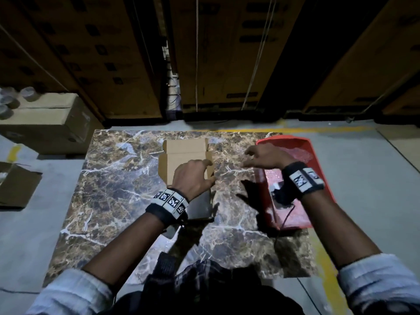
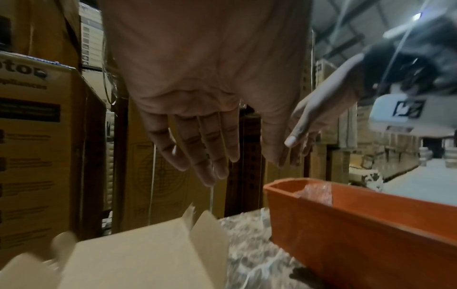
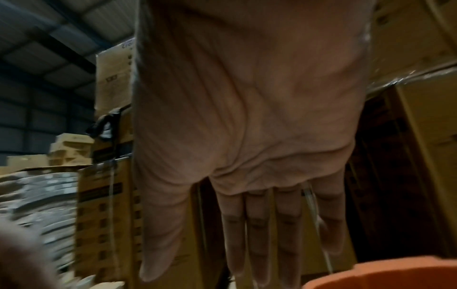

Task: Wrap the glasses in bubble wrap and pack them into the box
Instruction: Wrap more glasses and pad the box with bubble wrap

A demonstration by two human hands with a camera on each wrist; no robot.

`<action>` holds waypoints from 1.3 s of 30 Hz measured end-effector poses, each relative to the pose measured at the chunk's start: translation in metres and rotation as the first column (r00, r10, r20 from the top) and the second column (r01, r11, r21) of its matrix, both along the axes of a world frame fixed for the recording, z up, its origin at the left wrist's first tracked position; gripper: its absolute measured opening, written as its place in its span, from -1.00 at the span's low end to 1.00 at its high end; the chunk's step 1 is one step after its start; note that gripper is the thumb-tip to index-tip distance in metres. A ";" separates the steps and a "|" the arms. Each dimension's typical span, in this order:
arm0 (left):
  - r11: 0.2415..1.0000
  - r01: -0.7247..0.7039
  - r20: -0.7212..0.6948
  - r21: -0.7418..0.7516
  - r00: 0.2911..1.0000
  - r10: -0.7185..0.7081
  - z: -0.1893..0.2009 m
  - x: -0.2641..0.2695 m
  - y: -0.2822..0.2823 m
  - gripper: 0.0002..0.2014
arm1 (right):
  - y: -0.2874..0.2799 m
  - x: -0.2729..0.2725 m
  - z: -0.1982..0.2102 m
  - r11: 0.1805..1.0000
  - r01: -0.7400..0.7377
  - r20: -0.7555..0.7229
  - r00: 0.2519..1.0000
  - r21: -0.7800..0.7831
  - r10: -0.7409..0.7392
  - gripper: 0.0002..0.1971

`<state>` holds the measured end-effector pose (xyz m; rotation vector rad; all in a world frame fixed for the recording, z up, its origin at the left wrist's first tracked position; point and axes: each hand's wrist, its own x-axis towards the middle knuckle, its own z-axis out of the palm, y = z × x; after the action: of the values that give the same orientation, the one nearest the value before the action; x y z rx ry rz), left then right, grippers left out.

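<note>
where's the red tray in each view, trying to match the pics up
Head: the red tray sits at the right edge of the marble table, partly under the right hand.
Left wrist: lower right, its near corner and long side wall, bubble wrap showing inside.
Right wrist: only an orange-red rim at the bottom right corner.
Shared landmark: the open cardboard box, left of the tray, seen bottom left in the left wrist view.

Brown marble-pattern table (image 1: pixel 118 178) with white veining. Plain tan open cardboard box (image 1: pixel 185 153). Red-orange plastic tray (image 1: pixel 322 169) holding clear, pink-tinted bubble wrap (image 1: pixel 297 154). Black wristbands with black-and-white square-code tags (image 1: pixel 171 201). Pale blue sleeves (image 1: pixel 377 283). Grey floor (image 1: pixel 363 178), yellow lines.
</note>
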<state>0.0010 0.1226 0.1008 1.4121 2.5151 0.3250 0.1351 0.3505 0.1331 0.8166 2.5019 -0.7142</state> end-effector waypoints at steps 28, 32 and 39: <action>0.995 -0.063 0.193 -0.071 0.978 0.076 -0.002 0.030 0.057 -0.59 | 0.084 0.098 -0.162 0.959 0.228 0.352 0.895 0.166 -0.273 -0.53; 0.996 -0.057 0.202 -0.075 0.977 0.071 -0.003 0.034 0.055 -0.57 | 0.094 0.094 -0.168 0.973 0.207 0.395 0.889 0.106 -0.232 -0.66; 0.998 -0.041 0.314 -0.043 0.948 0.053 -0.008 0.032 0.058 -0.58 | 0.103 0.090 -0.099 0.956 0.286 0.325 0.911 -0.058 -0.253 -0.90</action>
<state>0.0332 0.1805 0.0925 1.1810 2.2837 0.4714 0.2252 0.4534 0.0340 1.1546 2.0720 -0.7310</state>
